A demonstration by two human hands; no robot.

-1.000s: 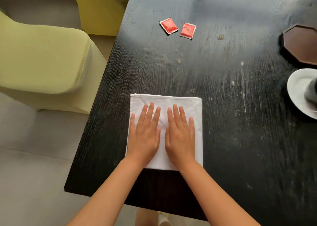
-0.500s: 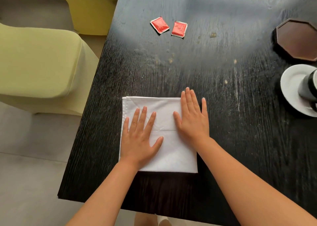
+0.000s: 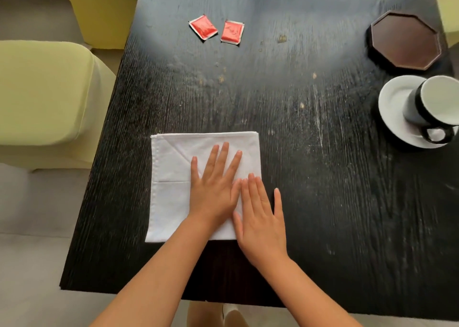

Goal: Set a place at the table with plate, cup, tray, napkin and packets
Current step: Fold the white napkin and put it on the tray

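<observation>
A folded white napkin [image 3: 173, 190] lies flat near the front left of the black table [image 3: 310, 177]. My left hand [image 3: 214, 187] presses flat on the napkin's right half, fingers spread. My right hand [image 3: 260, 217] lies flat over the napkin's lower right edge, partly on the table. Two red packets [image 3: 203, 27] [image 3: 232, 31] lie side by side at the far middle. A dark octagonal tray [image 3: 406, 43] sits far right. A white plate [image 3: 397, 108] holds a dark cup [image 3: 432, 105] with a white inside, at the right edge.
Two yellow-green covered chairs stand to the left, one beside the table [image 3: 44, 103] and one further back [image 3: 104, 8]. Crumbs and scratches mark the table's middle. The table's front edge runs just below my forearms.
My left hand slid rightward across the napkin. My right hand drew back from the napkin's top right to its lower right edge. The camera shifted, bringing the cup and tray further into view.
</observation>
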